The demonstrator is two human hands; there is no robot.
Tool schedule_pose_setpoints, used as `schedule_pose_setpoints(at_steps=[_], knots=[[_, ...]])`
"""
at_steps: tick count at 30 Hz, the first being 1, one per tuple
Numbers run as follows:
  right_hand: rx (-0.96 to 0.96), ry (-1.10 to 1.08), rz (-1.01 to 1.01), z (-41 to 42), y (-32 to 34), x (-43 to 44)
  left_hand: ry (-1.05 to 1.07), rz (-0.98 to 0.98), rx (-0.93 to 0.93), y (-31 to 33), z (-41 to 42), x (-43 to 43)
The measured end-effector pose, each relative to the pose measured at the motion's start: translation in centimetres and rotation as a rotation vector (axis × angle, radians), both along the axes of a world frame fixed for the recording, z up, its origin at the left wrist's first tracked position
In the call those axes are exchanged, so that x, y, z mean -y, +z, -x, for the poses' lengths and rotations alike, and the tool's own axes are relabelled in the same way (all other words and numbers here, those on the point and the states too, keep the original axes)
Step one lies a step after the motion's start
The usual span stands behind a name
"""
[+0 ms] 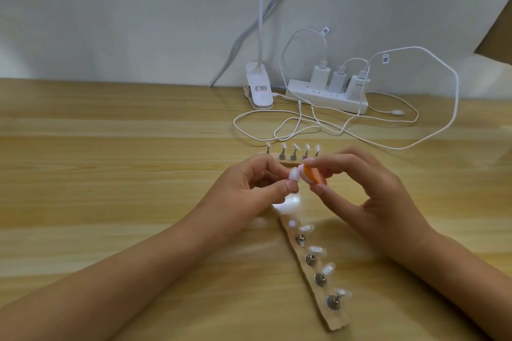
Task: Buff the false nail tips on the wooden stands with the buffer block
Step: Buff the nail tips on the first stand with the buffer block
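Note:
My left hand [249, 188] pinches a small white false nail tip [294, 174] between thumb and forefinger, lifted above the table. My right hand [368, 188] grips an orange and pink buffer block [396, 174], its end touching the tip. Below the hands a long wooden stand [318, 293] runs toward me with several clear nail tips on metal holders; its far end is washed out by lamp glare. A second wooden stand [285, 162] lies behind the hands with several tips upright; its right end is hidden by my right hand.
The wooden table [110, 174] stretches left and right of the stands. At the back stand a white clip lamp [65, 88] base, a white power strip [327, 95] with three chargers, and loose white cables [304, 124] looping close behind the far stand.

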State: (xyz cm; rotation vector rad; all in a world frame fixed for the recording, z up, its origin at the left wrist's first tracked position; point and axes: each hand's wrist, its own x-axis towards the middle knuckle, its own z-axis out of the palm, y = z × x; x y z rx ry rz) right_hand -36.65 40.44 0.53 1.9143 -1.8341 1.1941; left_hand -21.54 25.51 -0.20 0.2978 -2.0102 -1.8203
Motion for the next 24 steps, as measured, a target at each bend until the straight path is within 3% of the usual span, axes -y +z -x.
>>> schedule_pose_setpoints(at_steps=[14, 17, 22, 24], knots=[[0.018, 0.087, 0.038, -0.26, -0.35, 0.53, -0.007, 0.026, 0.002, 0.29, -0.01, -0.15], [0.027, 0.014, -0.029, 0.26, -0.56, 0.16, -0.015, -0.02, -0.009, 0.29, -0.05, -0.19], [0.029, 0.021, 0.062, -0.02, -0.09, 0.14, 0.014, -0.081, -0.017, 0.41, -0.01, -0.17], [0.113, 0.006, 0.062, 0.09, -0.17, -0.01, 0.025, -0.096, -0.018, 0.43, 0.02, -0.16]])
